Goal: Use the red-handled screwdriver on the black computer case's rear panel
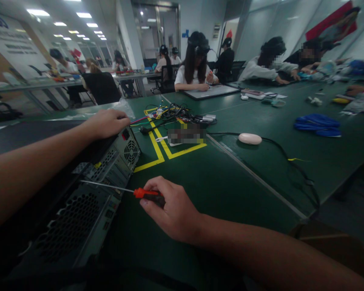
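A black and grey desktop computer case (109, 169) lies on the left of the table, its vented metal back panel facing right. My left hand (107, 123) holds the far top edge of the case, its fingers bent and partly hidden. In my right hand (172, 210) is a screwdriver (144, 194) with a red and black handle, gripped between thumb and fingers. The thin metal shaft points left, and its tip meets or overlaps the panel near the case's upper edge. I cannot make out a screw at the tip.
Beyond the case, tangled cables (182, 113) lie near yellow tape (186, 150) on the green table (230, 182). A pale oval device (250, 138) sits on a black cord to the right. Farther off are a blue bundle (318, 124) and several people seated at work.
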A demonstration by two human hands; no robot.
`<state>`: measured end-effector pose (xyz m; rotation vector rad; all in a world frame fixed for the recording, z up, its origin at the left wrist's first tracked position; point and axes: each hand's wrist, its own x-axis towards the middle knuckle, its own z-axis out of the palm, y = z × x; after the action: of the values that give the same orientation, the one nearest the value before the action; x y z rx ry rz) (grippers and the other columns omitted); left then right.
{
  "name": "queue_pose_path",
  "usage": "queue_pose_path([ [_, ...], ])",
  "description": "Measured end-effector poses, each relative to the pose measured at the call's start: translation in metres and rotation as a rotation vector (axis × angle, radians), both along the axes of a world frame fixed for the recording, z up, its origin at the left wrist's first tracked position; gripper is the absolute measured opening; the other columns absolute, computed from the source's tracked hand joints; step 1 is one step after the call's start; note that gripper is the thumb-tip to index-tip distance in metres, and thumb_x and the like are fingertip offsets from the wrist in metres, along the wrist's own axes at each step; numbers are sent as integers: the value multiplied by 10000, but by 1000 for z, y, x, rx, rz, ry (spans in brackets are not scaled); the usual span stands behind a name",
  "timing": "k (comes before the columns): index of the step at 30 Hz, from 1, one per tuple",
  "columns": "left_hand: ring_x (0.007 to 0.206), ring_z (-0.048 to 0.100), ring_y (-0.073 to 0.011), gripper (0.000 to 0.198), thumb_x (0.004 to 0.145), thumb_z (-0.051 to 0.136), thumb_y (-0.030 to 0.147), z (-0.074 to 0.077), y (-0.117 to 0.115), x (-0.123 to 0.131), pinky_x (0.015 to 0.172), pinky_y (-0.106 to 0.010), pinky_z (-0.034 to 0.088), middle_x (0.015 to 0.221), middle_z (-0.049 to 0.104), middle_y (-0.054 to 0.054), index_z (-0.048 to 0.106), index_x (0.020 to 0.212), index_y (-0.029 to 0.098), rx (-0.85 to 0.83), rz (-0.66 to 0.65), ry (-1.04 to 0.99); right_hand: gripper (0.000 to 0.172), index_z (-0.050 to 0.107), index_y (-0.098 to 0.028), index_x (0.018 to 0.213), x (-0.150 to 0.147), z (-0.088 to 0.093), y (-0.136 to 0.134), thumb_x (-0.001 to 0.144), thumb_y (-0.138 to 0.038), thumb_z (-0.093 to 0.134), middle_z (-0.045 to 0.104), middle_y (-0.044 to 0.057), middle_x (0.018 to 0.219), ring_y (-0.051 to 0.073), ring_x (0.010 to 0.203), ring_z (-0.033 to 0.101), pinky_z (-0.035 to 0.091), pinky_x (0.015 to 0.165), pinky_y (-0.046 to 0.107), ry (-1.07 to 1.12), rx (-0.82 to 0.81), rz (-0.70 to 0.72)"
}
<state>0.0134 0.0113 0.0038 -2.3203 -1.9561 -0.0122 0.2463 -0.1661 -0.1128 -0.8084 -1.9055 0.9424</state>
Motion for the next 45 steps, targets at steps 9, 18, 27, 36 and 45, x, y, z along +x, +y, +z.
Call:
queue_pose_path([
  [9, 1225, 660, -341, 682, 958, 272, 463, -1, 3, -3, 1029, -401, 509, 1292, 730, -184, 742, 1280, 87, 9, 8, 8, 148, 629, -214, 1067, 1, 1, -2, 966, -317, 665, 702, 18, 899, 161, 727, 625, 506, 691, 291, -2, 3, -11],
  [18, 1200, 660, -370, 674, 946, 290, 449, -2, 2, -3, 1034, -445, 498, 1265, 729, -206, 746, 1270, 73, 9, 3, -22, 159, 676, -187, 1057, 1, 3, -3, 967, -318, 683, 718, 36, 941, 163, 780, 648, 507, 733, 286, 31, 53, -20],
  [27, 1228, 648, -383, 690, 954, 259, 440, 0, 0, 0, 1040, -453, 492, 1295, 713, -229, 725, 1287, 55, 1, -3, 2, 202, 705, -182, 1079, 0, -1, -1, 1030, -360, 623, 725, 55, 970, 174, 834, 668, 517, 782, 297, 4, 68, -22],
  [36, 1189, 661, -357, 677, 942, 270, 448, -3, 4, -3, 1027, -435, 498, 1245, 732, -193, 752, 1242, 78, 18, -3, -6, 241, 618, -208, 1137, -1, 0, -2, 955, -349, 689, 745, 55, 1002, 200, 866, 703, 555, 815, 337, 36, 9, -9],
  [45, 1214, 650, -366, 670, 949, 282, 440, -3, 4, -3, 1038, -447, 495, 1269, 726, -201, 746, 1264, 73, 8, -8, -8, 143, 635, -207, 1070, 0, 1, -1, 945, -262, 676, 721, 48, 991, 186, 836, 661, 544, 825, 338, 15, 21, -6],
])
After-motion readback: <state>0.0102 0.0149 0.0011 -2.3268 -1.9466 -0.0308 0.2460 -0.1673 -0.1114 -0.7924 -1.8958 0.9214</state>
